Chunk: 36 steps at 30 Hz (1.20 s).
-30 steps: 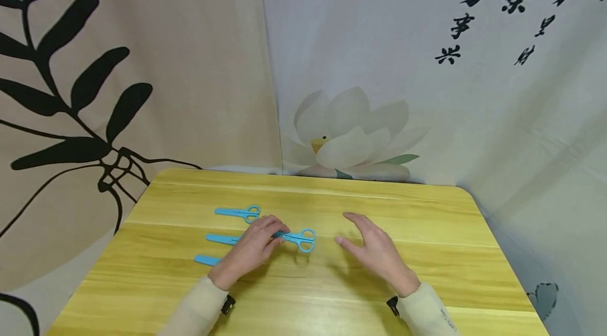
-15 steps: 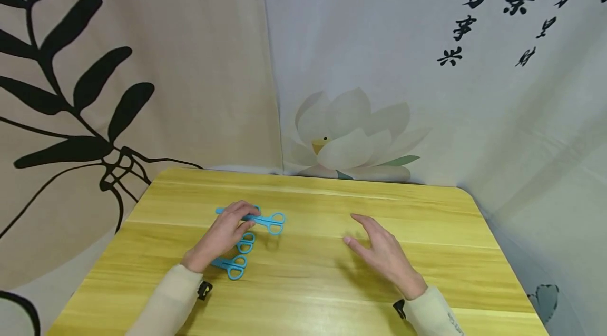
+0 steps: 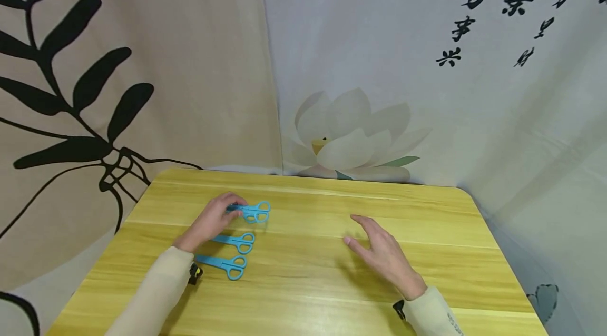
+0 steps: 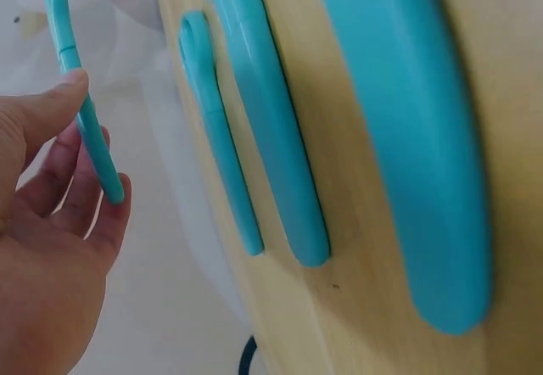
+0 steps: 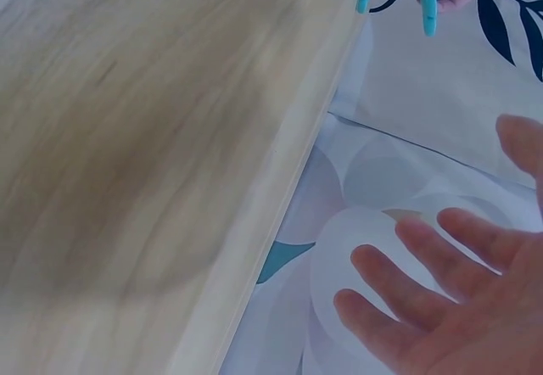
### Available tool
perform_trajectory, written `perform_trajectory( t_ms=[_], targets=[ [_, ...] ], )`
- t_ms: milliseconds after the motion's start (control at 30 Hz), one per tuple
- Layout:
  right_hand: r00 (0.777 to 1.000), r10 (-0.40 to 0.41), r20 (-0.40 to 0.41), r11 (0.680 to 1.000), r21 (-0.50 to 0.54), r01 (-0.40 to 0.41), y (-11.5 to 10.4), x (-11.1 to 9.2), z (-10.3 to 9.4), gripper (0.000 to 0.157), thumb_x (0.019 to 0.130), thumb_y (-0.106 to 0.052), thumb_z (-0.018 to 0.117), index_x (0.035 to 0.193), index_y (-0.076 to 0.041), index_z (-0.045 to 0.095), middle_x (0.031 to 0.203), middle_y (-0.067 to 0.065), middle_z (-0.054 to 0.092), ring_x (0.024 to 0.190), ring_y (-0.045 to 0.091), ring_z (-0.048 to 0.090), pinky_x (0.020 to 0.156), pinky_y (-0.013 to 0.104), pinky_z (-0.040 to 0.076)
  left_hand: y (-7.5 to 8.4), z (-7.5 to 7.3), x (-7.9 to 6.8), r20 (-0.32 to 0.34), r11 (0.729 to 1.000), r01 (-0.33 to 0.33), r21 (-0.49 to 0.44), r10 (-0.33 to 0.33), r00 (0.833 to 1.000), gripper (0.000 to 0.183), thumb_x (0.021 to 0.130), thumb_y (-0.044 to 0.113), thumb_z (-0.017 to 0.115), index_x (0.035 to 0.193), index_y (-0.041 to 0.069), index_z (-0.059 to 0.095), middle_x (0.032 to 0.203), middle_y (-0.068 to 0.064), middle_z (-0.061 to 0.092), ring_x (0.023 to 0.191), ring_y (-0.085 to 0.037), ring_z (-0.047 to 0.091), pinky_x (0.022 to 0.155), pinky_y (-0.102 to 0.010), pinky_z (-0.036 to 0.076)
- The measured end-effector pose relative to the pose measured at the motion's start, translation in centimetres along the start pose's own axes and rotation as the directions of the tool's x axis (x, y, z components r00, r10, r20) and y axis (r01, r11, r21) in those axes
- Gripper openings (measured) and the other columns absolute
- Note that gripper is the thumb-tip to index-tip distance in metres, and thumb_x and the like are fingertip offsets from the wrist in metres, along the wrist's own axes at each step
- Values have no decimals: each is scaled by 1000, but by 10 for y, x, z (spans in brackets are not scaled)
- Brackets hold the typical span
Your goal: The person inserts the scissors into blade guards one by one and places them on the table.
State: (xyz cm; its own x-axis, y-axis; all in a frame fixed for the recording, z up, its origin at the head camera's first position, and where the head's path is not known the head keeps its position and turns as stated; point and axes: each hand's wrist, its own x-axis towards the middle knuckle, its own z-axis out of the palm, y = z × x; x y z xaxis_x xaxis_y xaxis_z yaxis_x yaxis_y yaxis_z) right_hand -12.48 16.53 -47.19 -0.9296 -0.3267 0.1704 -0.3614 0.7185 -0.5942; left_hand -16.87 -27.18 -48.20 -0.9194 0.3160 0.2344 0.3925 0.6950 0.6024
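Observation:
My left hand (image 3: 213, 220) pinches a pair of blue scissors (image 4: 92, 129) by the blade end, between thumb and fingers. The handle loops point right, lifted above the table. Right under them lie the farthest scissors (image 4: 225, 154), partly hidden by the held pair in the head view. Nearer to me are a middle pair (image 3: 232, 240) and a near pair (image 3: 220, 263), lying flat with handles to the right. My right hand (image 3: 386, 252) hovers over the table's right half, fingers spread and holding nothing.
The wood-patterned table (image 3: 332, 294) carries the scissors in a column on its left side. A printed curtain (image 3: 213, 62) hangs behind the table's far edge.
My left hand has carried the held scissors leftward and away from me, from beside the middle pair to above the farthest pair. The right hand shifted slightly right, then stayed still.

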Motion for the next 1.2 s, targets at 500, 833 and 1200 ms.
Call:
perform_trajectory(
  t_ms=[500, 833, 1200],
  targets=[
    [1000, 0, -5, 1000, -14, 0, 1, -1, 2, 66, 100, -50, 66, 151, -10, 51, 152, 12, 53, 135, 36, 54, 106, 58, 47, -34, 4, 35, 77, 992, 114, -49, -110, 991, 15, 95, 4, 74, 110, 6, 75, 111, -10, 71, 101, -28, 64, 90, -51, 54],
    [1000, -4, 12, 1000, -15, 4, 0, 0, 1, 66, 101, -50, 65, 151, -9, 51, 152, 11, 53, 136, 35, 53, 107, 56, 46, -51, 9, 52, 134, 979, 181, -92, -168, 977, 16, 97, 3, 72, 113, 3, 75, 112, -13, 71, 105, -31, 65, 94, -52, 53],
    [1000, 6, 19, 1000, -20, -5, -1, 2, -1, 63, 101, -47, 66, 151, -11, 51, 152, 9, 52, 136, 34, 53, 108, 56, 46, -58, 11, 55, 157, 963, 246, -112, -227, 961, 17, 96, 4, 73, 113, 1, 76, 113, -14, 71, 106, -30, 64, 94, -49, 53]
  ],
)
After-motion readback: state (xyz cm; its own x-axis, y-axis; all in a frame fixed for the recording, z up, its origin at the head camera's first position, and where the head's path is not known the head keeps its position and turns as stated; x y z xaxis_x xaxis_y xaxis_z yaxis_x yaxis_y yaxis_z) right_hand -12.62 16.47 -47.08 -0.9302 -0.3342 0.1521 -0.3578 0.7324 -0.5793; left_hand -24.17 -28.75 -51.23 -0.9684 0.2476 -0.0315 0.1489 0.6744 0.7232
